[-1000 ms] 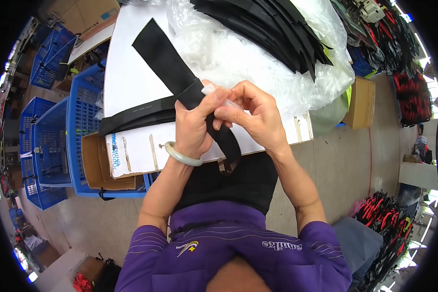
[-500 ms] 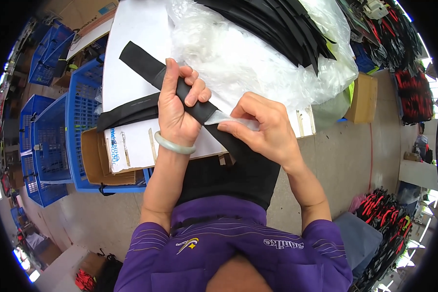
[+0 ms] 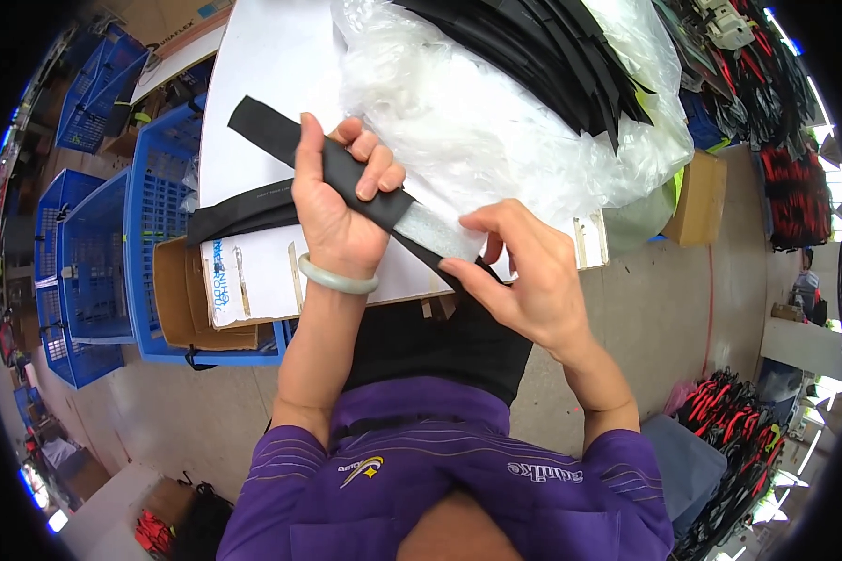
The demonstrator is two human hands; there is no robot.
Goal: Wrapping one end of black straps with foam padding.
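Note:
A long flat black sleeve-like strip (image 3: 267, 134) lies slantwise across my left hand (image 3: 339, 192). The left fingers are curled over it, with the thumb raised along its upper side. Out of the strip's lower right end sticks a flat whitish, slightly see-through strip (image 3: 432, 233). My right hand (image 3: 531, 279) has this whitish strip between thumb and forefinger, one at each edge near its outer end. Whether it is foam or plastic I cannot tell. More black material runs beneath it toward my lap. Another black strip (image 3: 248, 211) lies on the white table top left of my left wrist.
Clear plastic wrapping (image 3: 505, 168) covers much of the white table (image 3: 262, 56), with a stack of black strips (image 3: 543, 56) on it. Blue crates (image 3: 150, 280) and an open cardboard box (image 3: 182, 290) stand at the left. A carton (image 3: 697, 194) is at the right.
My right hand has moved slightly right and down, its thumb and forefinger farther apart. The whitish strip now lies flatter and wider in view. The left hand keeps its hold.

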